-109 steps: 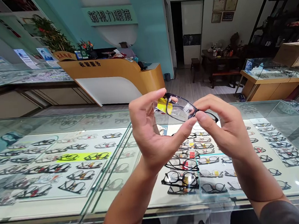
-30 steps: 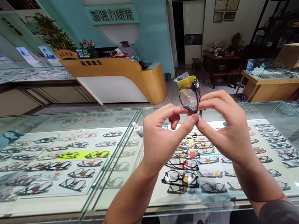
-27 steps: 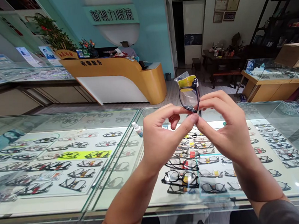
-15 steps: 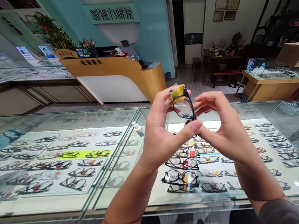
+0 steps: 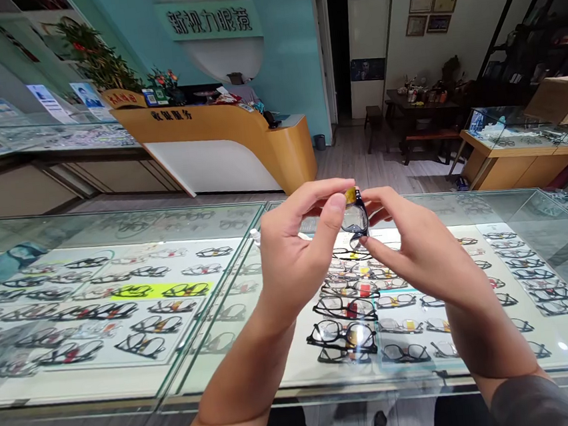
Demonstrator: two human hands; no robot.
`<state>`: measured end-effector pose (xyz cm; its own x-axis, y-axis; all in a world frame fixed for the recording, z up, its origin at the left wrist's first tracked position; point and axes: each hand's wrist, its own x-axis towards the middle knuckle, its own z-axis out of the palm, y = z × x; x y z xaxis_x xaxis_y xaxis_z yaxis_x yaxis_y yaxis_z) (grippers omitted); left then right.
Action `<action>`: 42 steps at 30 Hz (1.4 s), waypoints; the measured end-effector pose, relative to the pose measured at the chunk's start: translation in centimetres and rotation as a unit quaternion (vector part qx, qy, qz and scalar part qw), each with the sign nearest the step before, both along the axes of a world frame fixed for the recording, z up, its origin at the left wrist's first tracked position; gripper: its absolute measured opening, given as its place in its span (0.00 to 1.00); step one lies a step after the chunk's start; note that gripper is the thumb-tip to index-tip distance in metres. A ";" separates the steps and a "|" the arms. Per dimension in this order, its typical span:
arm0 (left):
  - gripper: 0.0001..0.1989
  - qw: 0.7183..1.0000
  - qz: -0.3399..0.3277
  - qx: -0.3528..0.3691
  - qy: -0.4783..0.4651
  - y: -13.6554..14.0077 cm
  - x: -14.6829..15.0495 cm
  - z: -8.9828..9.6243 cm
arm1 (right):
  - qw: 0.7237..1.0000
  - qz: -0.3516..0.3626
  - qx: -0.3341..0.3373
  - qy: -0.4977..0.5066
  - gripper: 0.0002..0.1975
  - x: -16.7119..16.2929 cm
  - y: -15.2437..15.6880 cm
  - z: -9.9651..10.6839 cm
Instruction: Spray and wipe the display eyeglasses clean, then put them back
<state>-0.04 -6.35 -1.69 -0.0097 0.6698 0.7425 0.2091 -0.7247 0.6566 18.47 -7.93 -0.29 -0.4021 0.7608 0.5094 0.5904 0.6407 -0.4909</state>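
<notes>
Head view, and the glasses point(image 5: 358, 220) are up in the air above the glass counter point(image 5: 222, 402), turned edge-up between 2 bare hands! Right hand point(image 5: 412, 244) has them, thumb at the lower edge, fingers along the far side. Left hand point(image 5: 295, 252) crowds the upper end, thumb and index finger narrowly apart beside the yellow label point(image 5: 351, 196); whether they pinch it, I cannot tell. Just beyond the left knuckles peeks a white bottle point(image 5: 254, 234), mostly hidden. Below, rows of spectacles point(image 5: 344, 334) fill the case, and across the floor stands a curved orange desk point(image 5: 290, 145) beneath a lettered sign point(image 5: 209, 20).
</notes>
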 end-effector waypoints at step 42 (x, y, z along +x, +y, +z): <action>0.18 0.985 -0.048 -0.087 0.142 -2.5 -1.2 3.5 | 0.998 0.012 0.064 -0.011 0.12 0.3 -1.0 2.4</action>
